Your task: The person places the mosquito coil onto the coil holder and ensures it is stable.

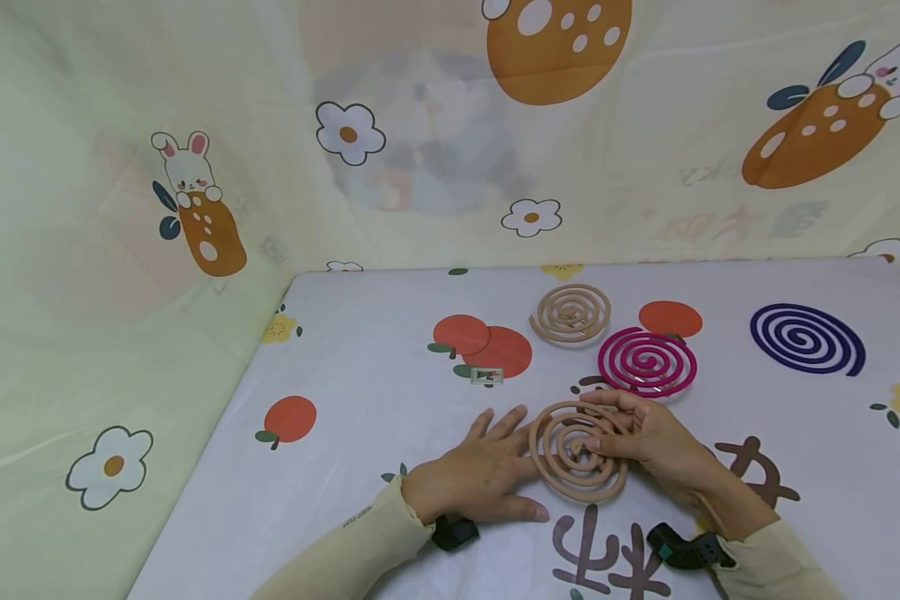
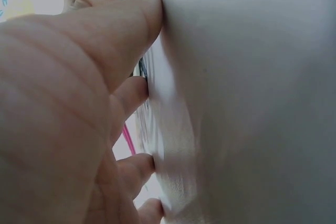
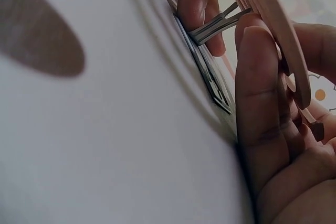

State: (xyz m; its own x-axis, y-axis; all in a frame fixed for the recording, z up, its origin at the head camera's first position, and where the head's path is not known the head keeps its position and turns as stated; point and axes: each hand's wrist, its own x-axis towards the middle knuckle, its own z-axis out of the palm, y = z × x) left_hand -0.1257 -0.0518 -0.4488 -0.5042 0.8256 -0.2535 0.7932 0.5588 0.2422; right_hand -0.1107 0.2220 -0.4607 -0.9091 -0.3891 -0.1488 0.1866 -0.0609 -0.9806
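My right hand point(image 1: 663, 446) pinches a tan spiral coil point(image 1: 591, 497) between thumb and fingers, over the table and tilted. My left hand point(image 1: 476, 479) rests with fingers spread at the coil's left side, some fingertips reaching beneath it. In the left wrist view, the left hand point(image 2: 58, 108) has its fingertips on the tabletop. The right wrist view shows the coil point(image 3: 289, 35) in the right hand point(image 3: 278, 140), and a thin metal stand point(image 3: 214, 25) whose raised prong meets the coil. Left-hand fingers point(image 3: 193, 3) touch the stand at its base.
Beyond the hands lie another tan coil point(image 1: 570, 312), a magenta coil point(image 1: 647, 362) and, at the right, a dark blue coil point(image 1: 806, 339). A small metal piece point(image 1: 487, 376) lies left of them. Printed cloth point(image 1: 435, 242) hangs behind the white printed tabletop point(image 1: 360, 350).
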